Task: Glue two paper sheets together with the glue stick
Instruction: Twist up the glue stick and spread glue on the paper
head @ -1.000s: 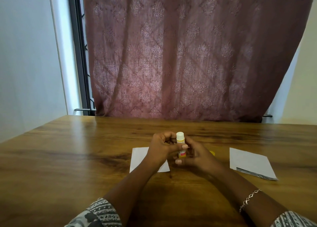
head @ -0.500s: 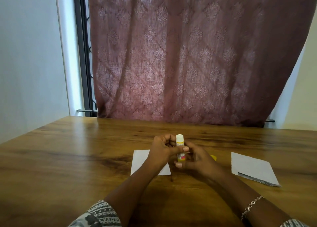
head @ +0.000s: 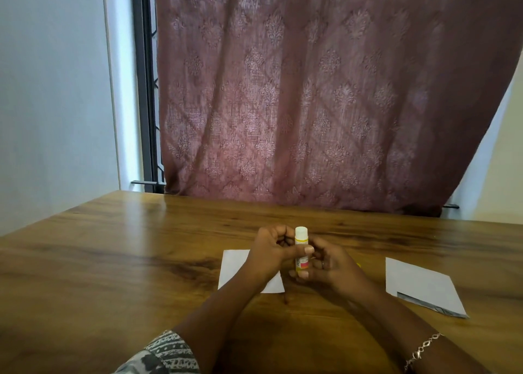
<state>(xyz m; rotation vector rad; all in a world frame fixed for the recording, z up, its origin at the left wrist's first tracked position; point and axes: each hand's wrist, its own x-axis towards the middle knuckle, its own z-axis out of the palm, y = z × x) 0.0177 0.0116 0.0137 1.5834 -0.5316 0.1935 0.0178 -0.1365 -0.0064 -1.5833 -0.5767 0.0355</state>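
Note:
A white glue stick (head: 300,240) with a yellow and pink label stands upright between both hands above the table. My left hand (head: 271,253) curls round its upper part, thumb across the label. My right hand (head: 329,266) grips its lower end from the right. One white paper sheet (head: 235,266) lies flat under my left wrist, partly hidden. A second white sheet (head: 421,284) lies apart on the right, one corner folded to show a grey underside. A small yellow thing, perhaps the cap (head: 358,265), peeks out behind my right hand.
The wooden table (head: 113,260) stretches wide to the left and front. A mauve patterned curtain (head: 311,90) hangs behind its far edge, beside a dark window frame (head: 144,90).
Both hands stay on the glue stick at the same spot; the fingers have shifted slightly round it. The view has tilted a little.

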